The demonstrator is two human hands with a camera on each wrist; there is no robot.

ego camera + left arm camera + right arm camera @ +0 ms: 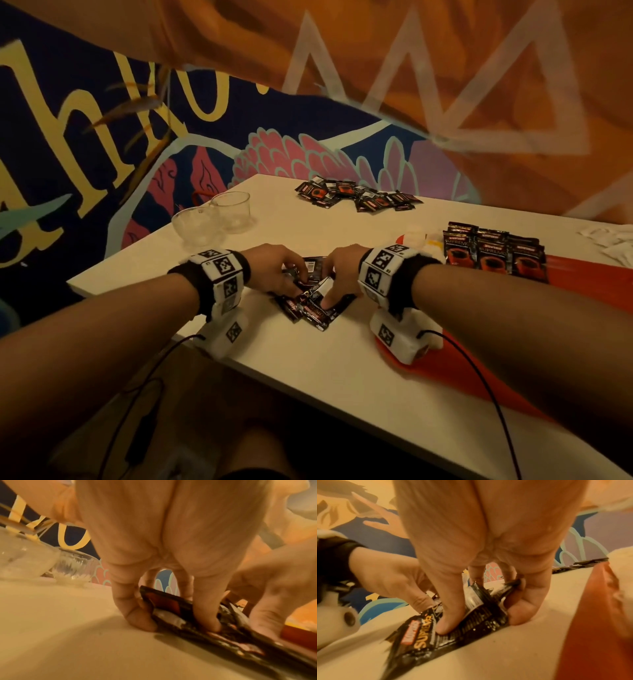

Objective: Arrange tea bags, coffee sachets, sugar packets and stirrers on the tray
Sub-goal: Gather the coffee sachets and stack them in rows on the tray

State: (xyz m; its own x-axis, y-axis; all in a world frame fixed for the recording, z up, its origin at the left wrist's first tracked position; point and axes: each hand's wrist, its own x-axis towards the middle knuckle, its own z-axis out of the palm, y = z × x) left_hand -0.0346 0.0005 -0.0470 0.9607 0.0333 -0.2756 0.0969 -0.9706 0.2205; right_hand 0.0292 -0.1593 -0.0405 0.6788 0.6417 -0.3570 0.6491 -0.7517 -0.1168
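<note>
Both hands, left (pixel 274 265) and right (pixel 342 270), clamp black coffee sachets (pixel 313 305) on the white worktop (pixel 308 359). Red tray (pixel 582 274) right; glass cups (pixel 212 216) far left.

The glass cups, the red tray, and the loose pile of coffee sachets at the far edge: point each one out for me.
glass cups (pixel 233 209): head view, wall of the farther cup.
red tray (pixel 582 274): head view, bare red surface right of the stacked sachets.
loose pile of coffee sachets (pixel 359 196): head view, middle of the pile.
</note>
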